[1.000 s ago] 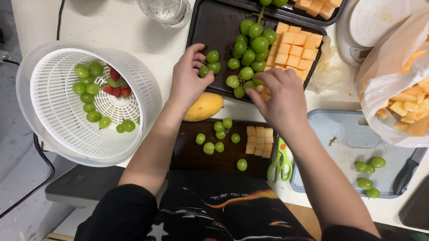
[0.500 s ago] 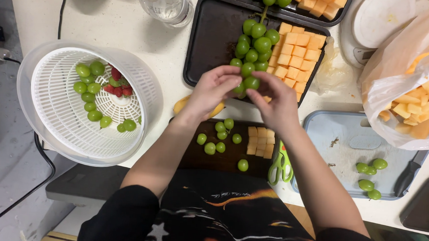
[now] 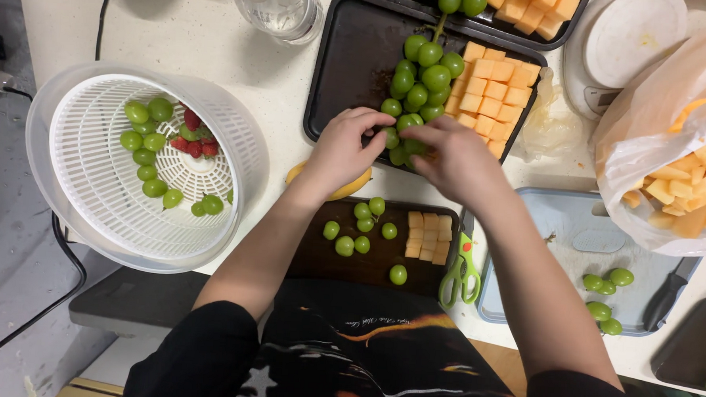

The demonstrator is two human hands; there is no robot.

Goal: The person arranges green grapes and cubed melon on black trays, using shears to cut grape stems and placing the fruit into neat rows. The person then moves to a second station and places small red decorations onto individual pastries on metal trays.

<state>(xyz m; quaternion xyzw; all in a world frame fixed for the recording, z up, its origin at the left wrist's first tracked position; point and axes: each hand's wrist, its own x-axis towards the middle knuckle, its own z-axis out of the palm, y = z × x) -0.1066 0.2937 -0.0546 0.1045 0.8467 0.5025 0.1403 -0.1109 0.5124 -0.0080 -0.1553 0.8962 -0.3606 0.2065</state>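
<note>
Both hands, left hand [image 3: 341, 146] and right hand [image 3: 450, 153], pinch the bunch of round green grapes [image 3: 418, 86] at its lower end, cluster running toward frame top on the black rectangular tray [image 3: 347, 55].

I'm seeing bare worktop [image 3: 217, 42] lying open between the white spinner basket [image 3: 144, 165] and the black tray [image 3: 350, 71], wide enough for a hand. Right of the tray, cheese cubes [image 3: 493, 89], the plastic bag [image 3: 673, 141] and the green scissors [image 3: 461, 271] are crowding the way.
</note>
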